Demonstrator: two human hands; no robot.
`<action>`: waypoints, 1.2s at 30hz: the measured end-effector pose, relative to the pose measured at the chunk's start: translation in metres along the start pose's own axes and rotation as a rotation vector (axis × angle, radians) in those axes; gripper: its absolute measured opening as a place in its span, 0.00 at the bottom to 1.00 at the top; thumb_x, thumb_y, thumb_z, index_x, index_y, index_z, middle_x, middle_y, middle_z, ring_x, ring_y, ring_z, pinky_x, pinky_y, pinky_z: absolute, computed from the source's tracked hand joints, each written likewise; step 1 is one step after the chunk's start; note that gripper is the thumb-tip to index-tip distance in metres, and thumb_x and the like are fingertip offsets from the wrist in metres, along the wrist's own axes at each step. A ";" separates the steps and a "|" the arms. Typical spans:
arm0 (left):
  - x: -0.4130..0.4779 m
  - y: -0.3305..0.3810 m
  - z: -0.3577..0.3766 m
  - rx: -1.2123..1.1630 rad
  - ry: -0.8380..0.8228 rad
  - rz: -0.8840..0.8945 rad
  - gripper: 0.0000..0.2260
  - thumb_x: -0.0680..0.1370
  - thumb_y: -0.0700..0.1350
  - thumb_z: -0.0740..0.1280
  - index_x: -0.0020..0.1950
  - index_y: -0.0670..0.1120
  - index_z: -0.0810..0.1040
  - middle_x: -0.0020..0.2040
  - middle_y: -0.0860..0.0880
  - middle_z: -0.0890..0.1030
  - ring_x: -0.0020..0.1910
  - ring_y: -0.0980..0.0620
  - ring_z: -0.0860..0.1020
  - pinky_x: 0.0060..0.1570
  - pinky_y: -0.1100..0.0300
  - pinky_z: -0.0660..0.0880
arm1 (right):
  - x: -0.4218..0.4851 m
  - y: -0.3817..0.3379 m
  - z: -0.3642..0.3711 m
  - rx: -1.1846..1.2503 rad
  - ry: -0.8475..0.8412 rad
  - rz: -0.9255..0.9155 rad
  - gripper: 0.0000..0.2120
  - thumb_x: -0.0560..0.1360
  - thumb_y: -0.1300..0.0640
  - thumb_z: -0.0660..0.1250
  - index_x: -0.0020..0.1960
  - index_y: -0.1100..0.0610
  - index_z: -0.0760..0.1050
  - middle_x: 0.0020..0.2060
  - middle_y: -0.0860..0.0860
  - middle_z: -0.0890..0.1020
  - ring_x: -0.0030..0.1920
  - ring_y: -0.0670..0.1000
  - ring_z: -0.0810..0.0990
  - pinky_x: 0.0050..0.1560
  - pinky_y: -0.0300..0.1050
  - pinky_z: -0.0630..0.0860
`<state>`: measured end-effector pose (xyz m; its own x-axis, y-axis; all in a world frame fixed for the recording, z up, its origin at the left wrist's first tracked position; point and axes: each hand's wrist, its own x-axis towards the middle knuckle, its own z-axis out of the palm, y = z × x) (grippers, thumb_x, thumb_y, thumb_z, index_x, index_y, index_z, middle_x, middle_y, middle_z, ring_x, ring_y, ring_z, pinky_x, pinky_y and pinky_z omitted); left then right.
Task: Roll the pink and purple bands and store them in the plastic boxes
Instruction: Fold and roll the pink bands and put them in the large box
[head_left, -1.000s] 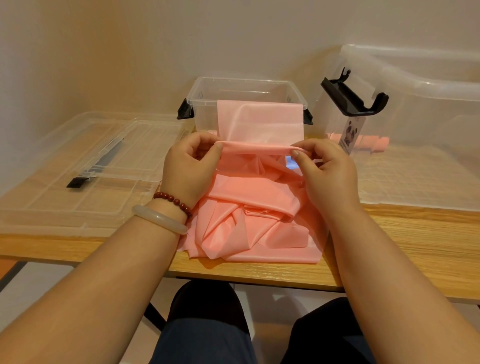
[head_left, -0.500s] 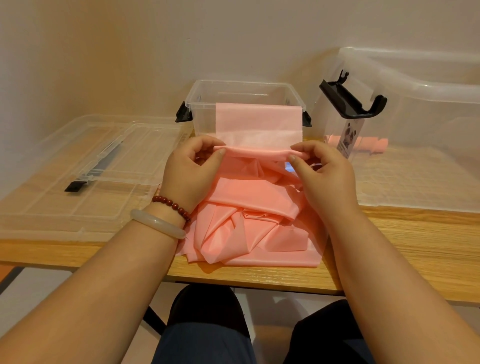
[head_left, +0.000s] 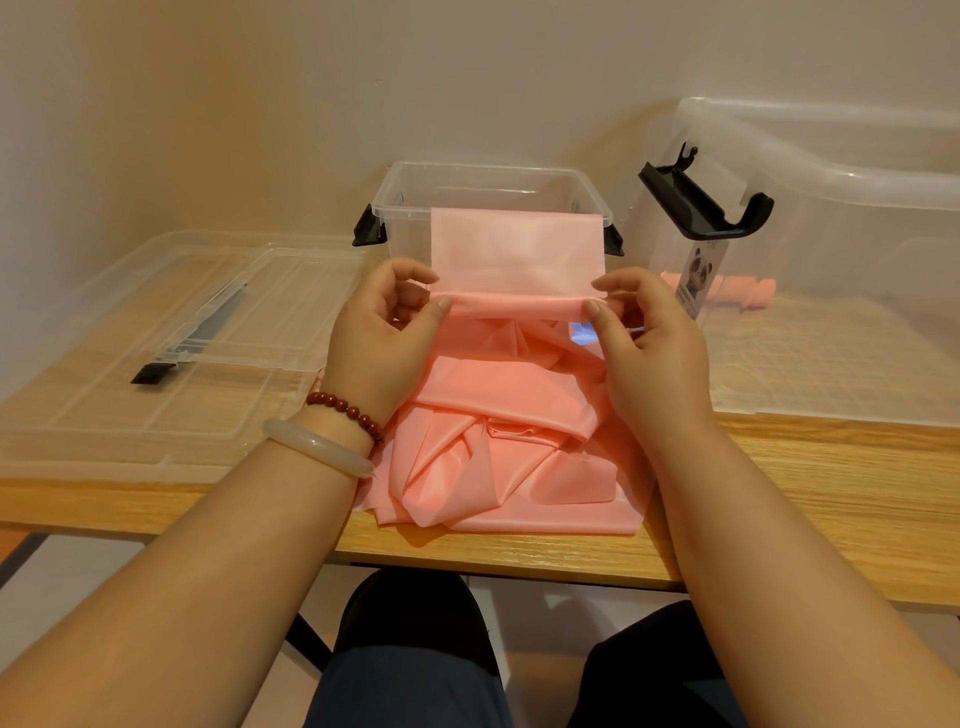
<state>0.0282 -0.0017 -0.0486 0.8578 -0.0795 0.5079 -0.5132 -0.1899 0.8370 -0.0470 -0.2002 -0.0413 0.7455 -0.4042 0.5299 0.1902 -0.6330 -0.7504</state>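
Hardly anything had moved over the last second: both my hands stayed at the ends of the rolled edge, and only my fingers had lifted a little off it.

From the head camera, my left hand (head_left: 384, 343) pinched the left end of the pink band (head_left: 498, 415) between thumb and forefinger, the other fingers loosely curled above it. My right hand (head_left: 649, 348) pinched the right end the same way. Between them the band was turned into a thin, tight roll running straight across. A flat, paler flap stood up from that roll, in front of the small box (head_left: 483, 174). The rest of the band lay crumpled in glossy salmon folds on the table (head_left: 779, 478), between my forearms, reaching almost to the near edge.

The small box stood open just behind the band. To its right stood the large box (head_left: 831, 176), its black latch (head_left: 701, 202) raised, with pink rolls (head_left: 748, 288) showing through its clear wall. A clear lid (head_left: 156, 364) lay flat on the table to the left.
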 end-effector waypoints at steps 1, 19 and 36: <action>0.000 0.001 0.000 -0.001 -0.002 0.003 0.07 0.75 0.45 0.68 0.47 0.58 0.76 0.45 0.45 0.81 0.46 0.47 0.80 0.47 0.54 0.78 | 0.000 -0.001 0.000 0.023 -0.001 0.013 0.07 0.78 0.57 0.66 0.50 0.44 0.74 0.40 0.42 0.77 0.41 0.39 0.74 0.37 0.29 0.69; 0.003 -0.005 0.000 0.106 0.015 0.067 0.05 0.78 0.41 0.66 0.46 0.43 0.82 0.49 0.49 0.78 0.46 0.59 0.76 0.47 0.72 0.72 | 0.002 0.000 0.003 -0.015 0.015 -0.053 0.05 0.78 0.58 0.68 0.47 0.48 0.78 0.51 0.46 0.72 0.47 0.34 0.71 0.47 0.22 0.65; -0.001 0.004 -0.001 -0.006 0.024 -0.066 0.07 0.76 0.38 0.69 0.47 0.51 0.80 0.43 0.52 0.82 0.42 0.60 0.79 0.45 0.69 0.74 | 0.005 0.003 0.001 0.060 -0.012 0.048 0.09 0.74 0.56 0.73 0.52 0.46 0.79 0.48 0.46 0.81 0.46 0.44 0.78 0.49 0.40 0.77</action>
<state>0.0257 -0.0009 -0.0454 0.8888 -0.0431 0.4563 -0.4558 -0.1876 0.8701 -0.0420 -0.2042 -0.0410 0.7624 -0.4245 0.4884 0.1920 -0.5724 -0.7972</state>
